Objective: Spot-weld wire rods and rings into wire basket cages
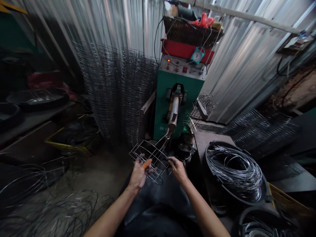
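A small wire rack (152,153) of crossed bright wires lies tilted in front of me, one end at the tip of the metal arm (174,112) of a green machine (161,98). My left hand (138,174) is closed around the rack's left side, palm up, with an orange cover on the thumb. On the right side, my right hand (178,168) grips the rack's edge in closed fingers, with something dark at the fingertips. Whether the rack touches the arm's tip, I cannot tell.
Tall stacks of wire racks (134,95) stand left of the machine. A black tub (265,186) of bright wire rings sits at right, and another tub (240,219) is below it. Loose wire (64,214) covers the floor at lower left. Behind the machine is a corrugated metal wall (133,19).
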Tool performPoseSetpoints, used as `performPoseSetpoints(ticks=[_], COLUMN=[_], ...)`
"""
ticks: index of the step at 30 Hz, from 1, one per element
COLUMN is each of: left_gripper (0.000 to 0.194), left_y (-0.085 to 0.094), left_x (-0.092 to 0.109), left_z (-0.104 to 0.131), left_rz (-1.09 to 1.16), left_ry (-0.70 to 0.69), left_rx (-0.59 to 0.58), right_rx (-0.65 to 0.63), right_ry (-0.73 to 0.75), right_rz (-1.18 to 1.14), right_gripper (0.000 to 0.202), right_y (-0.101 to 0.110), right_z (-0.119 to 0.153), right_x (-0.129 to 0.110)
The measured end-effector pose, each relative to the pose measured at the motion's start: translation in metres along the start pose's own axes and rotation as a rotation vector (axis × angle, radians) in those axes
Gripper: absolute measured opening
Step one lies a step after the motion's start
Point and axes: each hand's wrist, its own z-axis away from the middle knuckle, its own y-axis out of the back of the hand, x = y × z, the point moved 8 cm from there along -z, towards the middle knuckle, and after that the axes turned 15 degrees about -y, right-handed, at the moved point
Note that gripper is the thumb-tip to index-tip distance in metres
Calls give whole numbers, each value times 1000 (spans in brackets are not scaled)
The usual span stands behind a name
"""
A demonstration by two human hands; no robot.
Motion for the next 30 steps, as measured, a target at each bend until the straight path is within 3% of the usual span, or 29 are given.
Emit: performPoseSetpoints(ticks=[5,11,14,16,17,19,21,22,23,26,28,30], left_gripper=[58,55,61,80,92,107,100,93,88,88,89,87], left_y=[1,3,17,30,32,28,28,31,33,29,21,13], left_x=[2,0,6,20,29,38,33,31,31,40,45,49], left_z=[-3,-8,-4,4,12,39,71,82,89,97,99,97], left_rz=[-6,-16,-82,-316,-490,-871,-1186,-1303,-1395,-1470,-1387,-1286], left_ry=[9,14,-42,-201,-325,-612,-858,-952,-1029,-1205,-1266,-1291], left_rx=[17,41,-15,-175,-317,-716,-1099,-1220,-1282,-1314,-1375,-1407], right_rx=[-22,-234,-292,-302,-296,-266,-235,-230,-231,-261,-299,-292], right_ry=[-36,-191,-275,-317,-340,-401,-489,-543,-596,-697,-672,-580], right_rz=[-42,-236,-364,-428,-461,-541,-621,-653,-679,-749,-792,-759], right_gripper=[22,30,33,33,32,31,30,30,29,26,25,27], right_y=[-2,-17,-24,-26,-25,-21,-18,-18,-20,-26,-24,-10], right_z=[-2,4,19,32,38,48,56,60,65,74,75,77], right_x=[3,21,23,18,14,7,0,-2,-4,-9,-12,-13])
